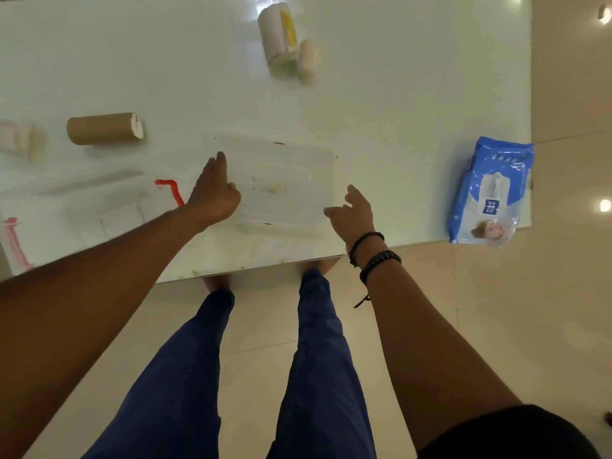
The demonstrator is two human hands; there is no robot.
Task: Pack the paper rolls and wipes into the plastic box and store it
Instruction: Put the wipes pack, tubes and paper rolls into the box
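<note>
An empty clear plastic box [281, 180] sits on the white table [397, 111] near its front edge. My left hand [212, 193] rests against the box's left wall, thumb stretched out and fingers loosely curled at the rim. My right hand [351, 210] hovers at the box's front right corner, fingers apart and holding nothing. A brown paper roll [102, 129] lies to the left. Two white rolls [278, 38] [308, 61] lie at the back. Another pale roll [18, 139] is at the far left. A blue wipes pack [490, 193] lies at the table's right edge.
A clear lid [99, 197] with red clips [172, 190] lies on the table left of the box. The table's front edge runs just below my hands. My legs in blue trousers [318, 342] stand on a beige tiled floor [496, 309].
</note>
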